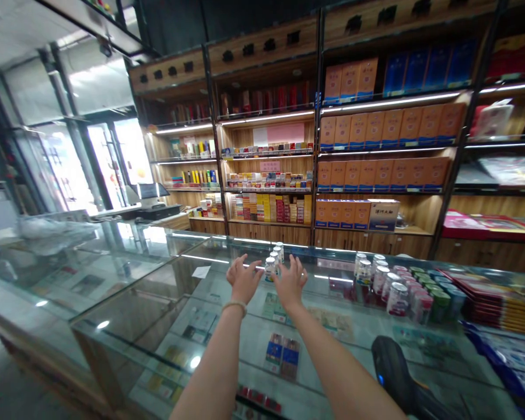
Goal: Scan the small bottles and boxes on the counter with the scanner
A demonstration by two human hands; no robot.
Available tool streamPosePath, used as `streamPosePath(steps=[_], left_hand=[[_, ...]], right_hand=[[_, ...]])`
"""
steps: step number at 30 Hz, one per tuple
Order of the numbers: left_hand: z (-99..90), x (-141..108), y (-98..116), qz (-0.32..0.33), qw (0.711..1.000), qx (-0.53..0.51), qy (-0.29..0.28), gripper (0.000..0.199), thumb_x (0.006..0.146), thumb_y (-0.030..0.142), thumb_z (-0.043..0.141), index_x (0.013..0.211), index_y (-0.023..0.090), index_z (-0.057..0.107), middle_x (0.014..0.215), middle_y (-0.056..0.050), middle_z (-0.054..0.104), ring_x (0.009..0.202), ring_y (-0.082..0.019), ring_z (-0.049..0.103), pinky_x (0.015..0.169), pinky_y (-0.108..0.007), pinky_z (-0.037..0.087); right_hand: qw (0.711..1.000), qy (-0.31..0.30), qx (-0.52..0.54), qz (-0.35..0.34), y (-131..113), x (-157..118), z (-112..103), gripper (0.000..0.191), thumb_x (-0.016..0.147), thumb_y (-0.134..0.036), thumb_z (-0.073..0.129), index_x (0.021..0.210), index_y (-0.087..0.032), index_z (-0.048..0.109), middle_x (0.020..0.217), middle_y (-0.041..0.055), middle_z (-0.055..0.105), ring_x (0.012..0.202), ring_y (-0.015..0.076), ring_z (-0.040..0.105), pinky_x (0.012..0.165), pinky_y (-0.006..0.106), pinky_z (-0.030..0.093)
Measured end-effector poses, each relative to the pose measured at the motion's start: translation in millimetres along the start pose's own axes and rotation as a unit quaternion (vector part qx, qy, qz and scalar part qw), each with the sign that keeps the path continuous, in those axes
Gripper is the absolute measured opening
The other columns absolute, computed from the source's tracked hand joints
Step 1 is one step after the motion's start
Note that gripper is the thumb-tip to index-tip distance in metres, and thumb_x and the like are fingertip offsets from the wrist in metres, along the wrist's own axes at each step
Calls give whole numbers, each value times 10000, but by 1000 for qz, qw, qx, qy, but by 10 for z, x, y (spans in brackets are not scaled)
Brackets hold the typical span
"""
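The person stretches both arms out over the glass counter [166, 303], and the left hand [244, 279] and right hand [290, 282] come in from either side of a short line of small white-capped bottles [275, 261] standing upright near the counter's far edge. Both hands are spread, fingers loose and holding nothing, palms turned inward as if to bracket the nearest bottle (whether a fingertip already touches it cannot be told). The bottles stand in single file running away from the person, which is likely why the hands flank the row rather than reach from above. To the right, well apart, stands a larger cluster of capped jars [398, 289], and behind the counter rise shelves of orange boxes [378, 172].
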State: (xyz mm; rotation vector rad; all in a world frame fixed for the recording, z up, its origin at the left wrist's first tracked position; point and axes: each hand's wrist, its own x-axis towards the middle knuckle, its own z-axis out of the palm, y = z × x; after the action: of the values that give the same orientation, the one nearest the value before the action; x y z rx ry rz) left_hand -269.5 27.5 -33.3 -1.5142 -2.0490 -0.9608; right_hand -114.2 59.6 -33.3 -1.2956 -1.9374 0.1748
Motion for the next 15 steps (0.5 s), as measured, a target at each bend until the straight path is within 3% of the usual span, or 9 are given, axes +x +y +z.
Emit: streamPosePath(steps=[5,15], left_hand=[[33,-22,33,0,999,4,-33,273,867,424,664,1120,370,751,1489,-73,459,1416,-321,316,1174,-543,237],[-14,-27,99,-1,999,12,-49,186,861,411,679,987,348,800,1508,-75,485,1418,-373,319,1161,-659,141]], right_hand=[[1000,-1,-5,-3,57,38,47,306,955,-416,558,1211,-338,706,1589,90,384,1460,327,299,1123,596,246],[999,-19,-20,-20,59,42,53,268,957,-374,550,1160,-370,725,1594,42,385,1458,328,275,1100,610,258]])
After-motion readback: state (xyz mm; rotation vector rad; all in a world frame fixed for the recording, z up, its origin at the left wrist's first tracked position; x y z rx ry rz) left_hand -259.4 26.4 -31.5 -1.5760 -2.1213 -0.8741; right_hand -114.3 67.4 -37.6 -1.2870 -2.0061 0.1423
